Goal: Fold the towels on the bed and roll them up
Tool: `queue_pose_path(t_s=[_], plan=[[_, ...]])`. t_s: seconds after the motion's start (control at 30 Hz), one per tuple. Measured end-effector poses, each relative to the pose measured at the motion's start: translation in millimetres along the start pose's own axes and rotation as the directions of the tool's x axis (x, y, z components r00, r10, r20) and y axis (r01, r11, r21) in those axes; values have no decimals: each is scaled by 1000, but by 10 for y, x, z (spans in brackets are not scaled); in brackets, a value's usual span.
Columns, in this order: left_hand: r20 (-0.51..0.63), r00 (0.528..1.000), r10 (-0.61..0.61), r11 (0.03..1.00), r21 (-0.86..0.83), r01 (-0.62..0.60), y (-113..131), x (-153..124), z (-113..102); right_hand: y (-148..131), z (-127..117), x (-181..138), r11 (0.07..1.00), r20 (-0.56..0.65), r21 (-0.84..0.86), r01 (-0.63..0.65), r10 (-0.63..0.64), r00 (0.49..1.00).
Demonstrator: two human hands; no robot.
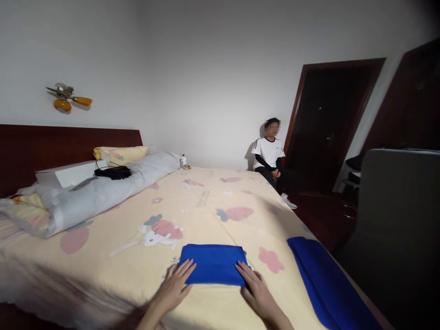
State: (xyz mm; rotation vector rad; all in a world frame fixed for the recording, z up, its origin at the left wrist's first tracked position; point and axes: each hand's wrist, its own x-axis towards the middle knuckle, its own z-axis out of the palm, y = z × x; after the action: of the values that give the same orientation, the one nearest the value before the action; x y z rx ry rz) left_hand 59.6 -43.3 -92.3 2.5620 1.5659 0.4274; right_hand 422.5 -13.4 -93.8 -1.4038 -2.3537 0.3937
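Observation:
A blue folded cloth [213, 266] lies flat as a neat rectangle near the front edge of the bed. My left hand [174, 283] rests on its left edge, fingers stretched out over the fabric. On the opposite side, my right hand [257, 289] lies with its fingertips on the right edge, fingers spread. Neither hand grips the cloth. Farther right, a second blue folded cloth [330, 284], longer in shape, lies along the bed's right side.
The bed [206, 201] has a cream sheet with carrot and rabbit prints. A rolled grey quilt [92, 197] lies along the headboard [68, 142], with a black bag [113, 172] on it. A person [270, 149] sits beyond the bed near a dark door [337, 128]. A dark panel [402, 229] stands right.

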Motion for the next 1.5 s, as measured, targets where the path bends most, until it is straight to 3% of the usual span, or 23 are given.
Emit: queue_pose_path(t_s=[0.1,0.27,0.4,0.5,0.7,0.87,0.9,0.97,1.07,1.17,1.27,1.5], plan=[[1,1000,-13,999,-29,13,-101,-35,-14,6,36,8,999,-48,45,0,3,999],[-130,991,-31,995,-94,19,-122,-76,-24,65,84,-21,991,-281,133,-4,41,959],[-235,962,-141,962,-264,76,-143,-83,-61,83,-7,-42,953,-294,296,-59,150,944],[-271,924,-269,901,-411,142,-166,-3,-106,70,-86,38,918,-296,395,-30,159,942],[-252,861,-443,877,-322,357,-183,167,-164,126,-50,341,979,-358,192,-73,139,923],[-391,797,-460,884,-122,451,-75,158,-79,26,99,413,984,-475,51,-172,176,862],[-412,805,-427,896,-73,437,-2,171,-38,-53,137,412,990,-482,7,-141,127,867],[-402,872,-277,951,11,307,208,228,59,-268,219,414,996,-426,-88,-14,-25,904],[-278,960,-27,994,90,54,576,359,194,-610,329,445,973,-222,-134,187,-214,951],[-118,993,-12,996,87,22,750,454,237,-753,372,478,970,-78,-106,219,-227,971],[-21,999,-29,997,72,30,602,423,171,-619,313,452,979,-22,-104,174,-177,984],[-8,992,-127,990,59,127,-10,86,-51,-34,35,239,997,-21,-82,7,-9,1000]])
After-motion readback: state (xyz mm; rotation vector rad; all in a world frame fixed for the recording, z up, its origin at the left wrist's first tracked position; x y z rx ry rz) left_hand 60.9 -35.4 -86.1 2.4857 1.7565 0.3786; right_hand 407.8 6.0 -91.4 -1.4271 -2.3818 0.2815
